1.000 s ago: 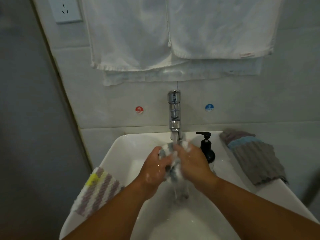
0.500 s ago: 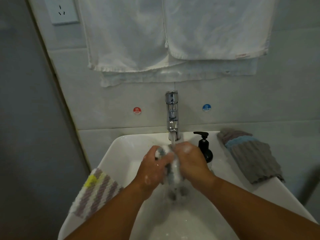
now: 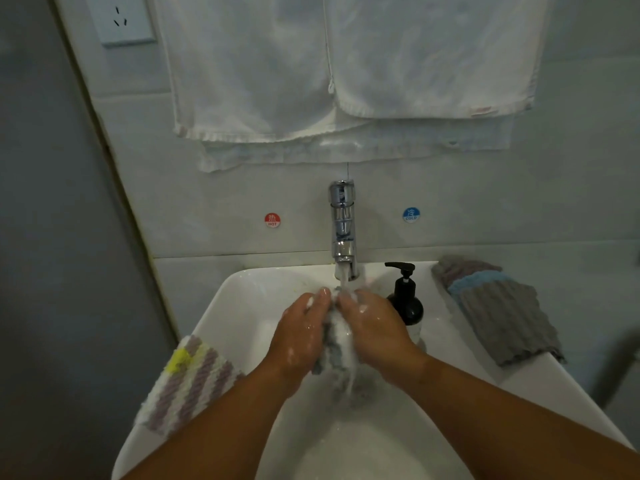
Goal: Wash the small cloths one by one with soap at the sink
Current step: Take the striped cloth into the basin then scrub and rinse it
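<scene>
A small grey-and-white cloth (image 3: 336, 344), wet and soapy, is bunched between both my hands under the running chrome tap (image 3: 343, 230). My left hand (image 3: 300, 336) grips its left side and my right hand (image 3: 375, 329) grips its right side; both carry suds. They sit over the white sink basin (image 3: 249, 299). A black soap pump bottle (image 3: 406, 296) stands just right of my right hand. A purple-striped cloth with a yellow patch (image 3: 188, 382) hangs on the sink's left rim. A grey cloth with a blue band (image 3: 498, 308) lies on the right rim.
White towels (image 3: 332, 71) hang on the wall above the tap. Red hot (image 3: 272, 220) and blue cold (image 3: 411, 214) stickers flank the tap. A wall socket (image 3: 121, 19) sits at top left. A grey wall closes in on the left.
My hands have shifted slightly against each other while rubbing the cloth under the water. The cloth now hangs a little lower between my palms.
</scene>
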`<state>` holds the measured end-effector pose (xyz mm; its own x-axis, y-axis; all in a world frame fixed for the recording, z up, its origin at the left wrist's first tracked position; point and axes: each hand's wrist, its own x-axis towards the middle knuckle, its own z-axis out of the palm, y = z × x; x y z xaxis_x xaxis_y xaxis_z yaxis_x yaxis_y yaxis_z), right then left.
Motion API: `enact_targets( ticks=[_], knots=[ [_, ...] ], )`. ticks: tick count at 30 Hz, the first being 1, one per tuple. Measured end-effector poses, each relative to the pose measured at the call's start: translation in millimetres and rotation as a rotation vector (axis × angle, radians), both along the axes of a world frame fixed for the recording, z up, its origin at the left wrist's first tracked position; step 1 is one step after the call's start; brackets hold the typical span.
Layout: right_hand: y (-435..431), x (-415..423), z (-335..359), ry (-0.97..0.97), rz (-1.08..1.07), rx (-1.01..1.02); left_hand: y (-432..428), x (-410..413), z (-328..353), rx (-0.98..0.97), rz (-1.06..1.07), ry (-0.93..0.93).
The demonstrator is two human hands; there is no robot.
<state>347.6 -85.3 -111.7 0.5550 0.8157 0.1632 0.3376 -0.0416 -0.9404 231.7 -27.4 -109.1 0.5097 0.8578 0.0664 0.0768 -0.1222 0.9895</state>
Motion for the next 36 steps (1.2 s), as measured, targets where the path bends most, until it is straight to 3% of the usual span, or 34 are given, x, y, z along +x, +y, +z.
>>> enact_targets(
  ticks=[3,8,11,16,19,24,28,36],
  knots=[
    [-2.3,4.6,0.5,0.015,-0.071,0.026,-3.5,-0.2,-2.6,-0.010,-0.171,-0.046],
    [-4.9,3.0,-0.6,0.281,0.211,0.079,5.8,3.4,-10.8,0.146,0.051,-0.002],
    [-1.0,2.0,-9.9,0.157,0.202,0.145,12.0,3.3,-11.4,0.148,0.129,0.031],
    [-0.1,-1.5,1.9,-0.083,-0.011,0.018,1.8,7.5,-1.6,0.299,0.197,0.263],
    [-4.7,-3.5,2.7,-0.085,-0.041,0.062,0.5,3.8,-5.2,0.148,0.084,0.084],
    [-6.3,8.5,-0.7,0.219,0.155,0.133,4.6,2.6,-9.2,-0.051,-0.088,-0.111],
    [-2.2,6.5,-8.0,0.192,0.207,0.095,5.9,1.1,-7.9,-0.057,-0.088,-0.171],
    [0.4,-4.1,1.3,-0.038,0.009,0.016,5.2,7.3,-6.1,0.365,0.131,0.195]
  ],
)
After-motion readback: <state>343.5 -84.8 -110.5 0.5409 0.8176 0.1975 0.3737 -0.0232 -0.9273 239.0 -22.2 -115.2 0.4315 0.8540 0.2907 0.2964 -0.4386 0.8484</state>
